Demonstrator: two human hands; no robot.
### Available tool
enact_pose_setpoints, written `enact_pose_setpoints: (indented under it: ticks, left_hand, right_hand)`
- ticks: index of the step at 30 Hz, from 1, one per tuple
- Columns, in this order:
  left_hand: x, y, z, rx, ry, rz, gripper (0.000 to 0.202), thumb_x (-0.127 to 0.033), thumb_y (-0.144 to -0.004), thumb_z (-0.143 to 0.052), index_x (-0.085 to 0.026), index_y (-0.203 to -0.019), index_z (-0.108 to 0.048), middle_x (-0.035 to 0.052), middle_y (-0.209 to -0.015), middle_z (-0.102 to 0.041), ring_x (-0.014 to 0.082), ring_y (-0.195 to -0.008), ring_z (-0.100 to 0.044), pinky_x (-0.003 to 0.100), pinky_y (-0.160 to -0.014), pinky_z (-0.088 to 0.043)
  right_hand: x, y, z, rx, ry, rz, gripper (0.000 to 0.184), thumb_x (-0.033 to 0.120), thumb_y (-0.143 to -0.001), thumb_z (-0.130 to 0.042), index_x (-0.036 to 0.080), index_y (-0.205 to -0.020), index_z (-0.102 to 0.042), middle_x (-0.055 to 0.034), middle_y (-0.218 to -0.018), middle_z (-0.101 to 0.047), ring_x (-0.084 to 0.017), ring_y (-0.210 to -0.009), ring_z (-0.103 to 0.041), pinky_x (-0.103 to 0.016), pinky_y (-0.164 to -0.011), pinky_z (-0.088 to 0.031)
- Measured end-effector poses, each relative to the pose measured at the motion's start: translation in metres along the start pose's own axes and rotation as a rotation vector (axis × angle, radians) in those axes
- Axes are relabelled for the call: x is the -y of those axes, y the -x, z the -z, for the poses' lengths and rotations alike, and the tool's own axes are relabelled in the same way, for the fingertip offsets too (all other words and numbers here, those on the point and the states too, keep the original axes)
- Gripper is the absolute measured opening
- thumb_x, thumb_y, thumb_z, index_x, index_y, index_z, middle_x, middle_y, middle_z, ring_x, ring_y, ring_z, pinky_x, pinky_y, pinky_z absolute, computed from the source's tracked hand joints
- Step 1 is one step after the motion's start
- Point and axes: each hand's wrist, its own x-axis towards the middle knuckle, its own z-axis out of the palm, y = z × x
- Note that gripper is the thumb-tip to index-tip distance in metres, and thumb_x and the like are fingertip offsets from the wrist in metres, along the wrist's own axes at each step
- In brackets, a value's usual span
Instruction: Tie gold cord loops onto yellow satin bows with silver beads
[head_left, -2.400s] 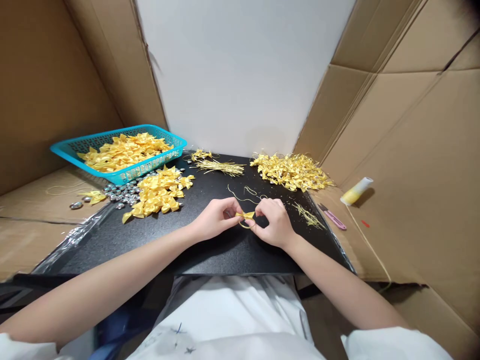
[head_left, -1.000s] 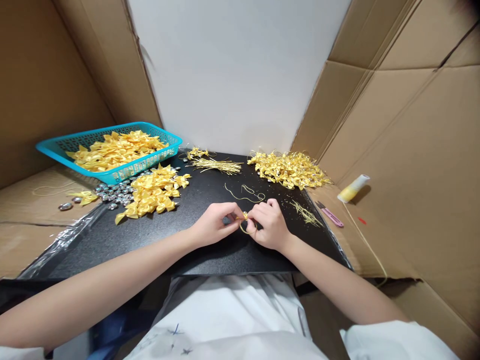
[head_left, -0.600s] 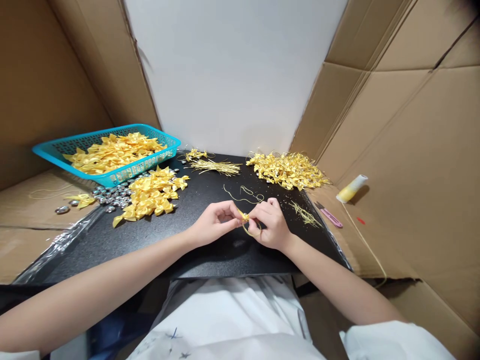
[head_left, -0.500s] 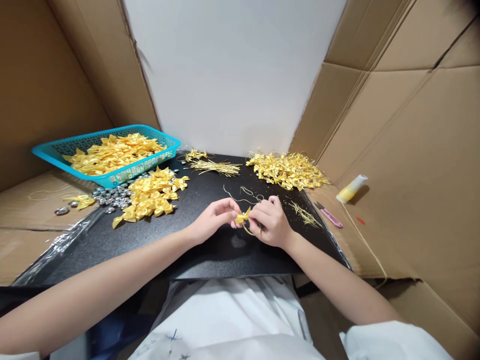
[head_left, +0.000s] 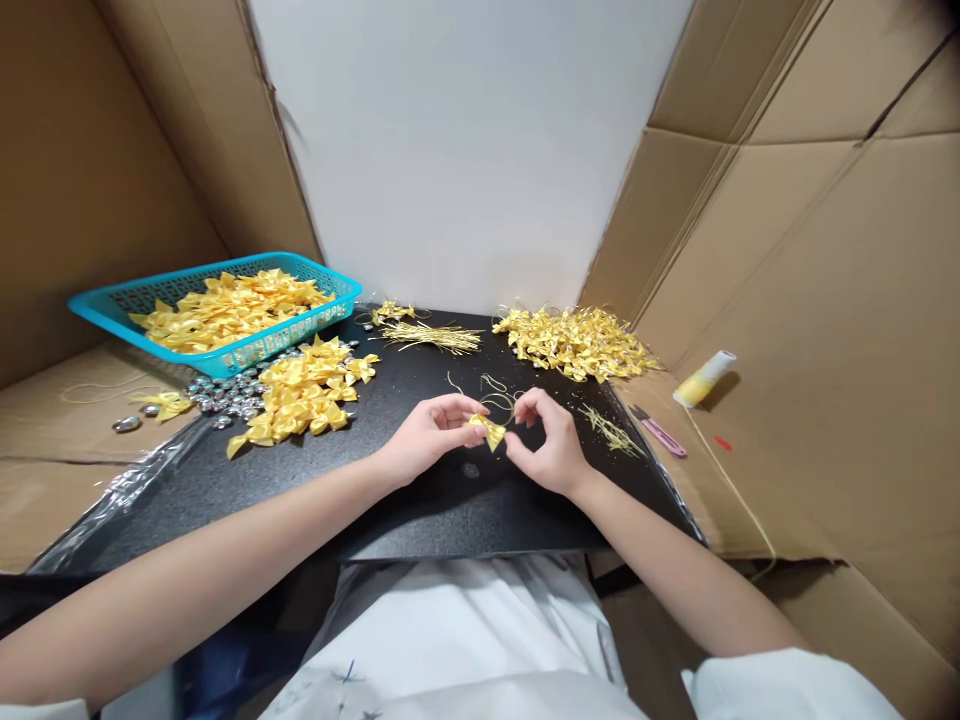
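Between thumb and fingers, my left hand pinches a yellow ribbon bow above the black table. A thin gold cord loop rises from the bow toward my other hand. My right hand is just right of the bow, thumb and fingers parted around a gap; whether a fingertip touches the bow or cord is not clear. Behind the hands lies a loose length of gold string. Short cut string pieces lie to the right of my right hand.
A turquoise basket of yellow bows stands at left. Before it are a bow pile and silver beads. Gold cords and corded bows lie at the back. At right are a pink cutter and a thread spool.
My right hand has let go of the bow and its fingers have spread. The bow has turned in my left hand, and its cord loop now points up and away.
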Motion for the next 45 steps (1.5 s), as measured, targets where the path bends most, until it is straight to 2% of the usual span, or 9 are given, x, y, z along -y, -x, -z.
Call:
enact_pose_setpoints:
  ticks: [3, 5, 8, 13, 19, 22, 29, 39, 45]
  left_hand:
    - [0.002, 0.001, -0.001, -0.024, -0.036, -0.071, 0.03, -0.028, -0.064, -0.083, -0.014, -0.079, -0.061, 0.0026, -0.083, -0.071, 0.0134, -0.074, -0.065, 0.028, -0.075, -0.053]
    - [0.003, 0.002, -0.002, -0.029, -0.087, -0.134, 0.028, -0.029, -0.066, -0.081, -0.014, -0.077, -0.061, 0.0044, -0.086, -0.071, 0.0153, -0.079, -0.066, 0.029, -0.078, -0.053]
    - [0.004, 0.003, -0.003, -0.061, -0.22, -0.274, 0.021, -0.028, -0.07, -0.077, -0.014, -0.071, -0.062, 0.004, -0.081, -0.068, 0.0139, -0.076, -0.064, 0.025, -0.071, -0.053]
    - [0.002, 0.007, -0.005, -0.054, -0.429, -0.397, 0.012, -0.021, -0.073, -0.072, -0.014, -0.066, -0.065, 0.0051, -0.078, -0.065, 0.0129, -0.071, -0.062, 0.022, -0.064, -0.051]
    - [0.002, 0.009, -0.005, -0.018, -0.489, -0.37, 0.009, -0.023, -0.076, -0.068, -0.015, -0.074, -0.063, 0.0043, -0.079, -0.066, 0.0134, -0.073, -0.063, 0.023, -0.067, -0.052]
    - [0.001, 0.011, -0.007, -0.048, -0.526, -0.322, 0.019, -0.03, -0.077, -0.069, -0.015, -0.081, -0.057, 0.0004, -0.074, -0.062, 0.0113, -0.065, -0.059, 0.022, -0.062, -0.05]
    - [-0.003, 0.013, -0.008, 0.035, -0.933, -0.382, 0.04, -0.037, -0.09, -0.046, -0.015, -0.057, -0.047, -0.0036, -0.053, -0.044, 0.0086, -0.052, -0.037, 0.021, -0.052, -0.029]
    - [-0.004, 0.014, -0.006, 0.062, -0.917, -0.343, 0.04, -0.036, -0.09, -0.044, -0.015, -0.057, -0.052, -0.0016, -0.05, -0.053, 0.0086, -0.048, -0.041, 0.02, -0.051, -0.029]
    - [-0.003, 0.014, -0.009, 0.012, -0.815, -0.318, 0.039, -0.03, -0.085, -0.046, -0.015, -0.049, -0.047, -0.0021, -0.044, -0.05, 0.0074, -0.044, -0.04, 0.019, -0.047, -0.028]
  right_hand:
    - [0.003, 0.002, -0.001, 0.081, 0.055, 0.027, 0.019, 0.026, -0.071, -0.064, 0.022, -0.074, -0.046, 0.0044, -0.063, -0.051, -0.013, -0.058, -0.048, -0.029, -0.064, -0.037]
    - [0.005, 0.003, -0.002, 0.056, 0.138, 0.08, 0.018, 0.029, -0.074, -0.062, 0.021, -0.07, -0.046, 0.0041, -0.06, -0.05, -0.013, -0.057, -0.048, -0.03, -0.065, -0.034]
    - [0.007, 0.003, -0.004, 0.021, 0.238, 0.141, 0.018, 0.028, -0.078, -0.056, 0.02, -0.065, -0.046, 0.0034, -0.057, -0.049, -0.013, -0.056, -0.047, -0.031, -0.065, -0.03]
    - [0.007, 0.002, -0.006, 0.117, 0.268, 0.096, 0.017, 0.023, -0.08, -0.049, 0.019, -0.064, -0.05, 0.0032, -0.055, -0.05, -0.012, -0.054, -0.045, -0.031, -0.065, -0.027]
    - [0.003, 0.002, -0.009, 0.157, 0.222, 0.13, 0.022, 0.018, -0.084, -0.045, 0.019, -0.062, -0.051, 0.0031, -0.054, -0.055, -0.011, -0.053, -0.048, -0.03, -0.065, -0.028]
    - [0.002, 0.002, -0.009, 0.128, 0.233, 0.15, 0.024, 0.02, -0.085, -0.046, 0.019, -0.062, -0.049, 0.0027, -0.055, -0.056, -0.011, -0.052, -0.047, -0.03, -0.064, -0.029]
    - [0.004, 0.003, -0.011, 0.075, 0.274, 0.262, 0.022, 0.018, -0.084, -0.046, 0.02, -0.063, -0.049, 0.0023, -0.057, -0.058, -0.012, -0.054, -0.047, -0.031, -0.064, -0.029]
    - [0.003, 0.005, -0.012, 0.074, 0.336, 0.324, 0.021, 0.018, -0.084, -0.046, 0.021, -0.064, -0.048, 0.0019, -0.057, -0.054, -0.013, -0.055, -0.046, -0.032, -0.065, -0.03]
    - [0.004, 0.003, -0.013, 0.064, 0.201, 0.288, 0.023, 0.018, -0.084, -0.044, 0.021, -0.061, -0.044, 0.0038, -0.053, -0.049, -0.011, -0.051, -0.043, -0.029, -0.063, -0.032]
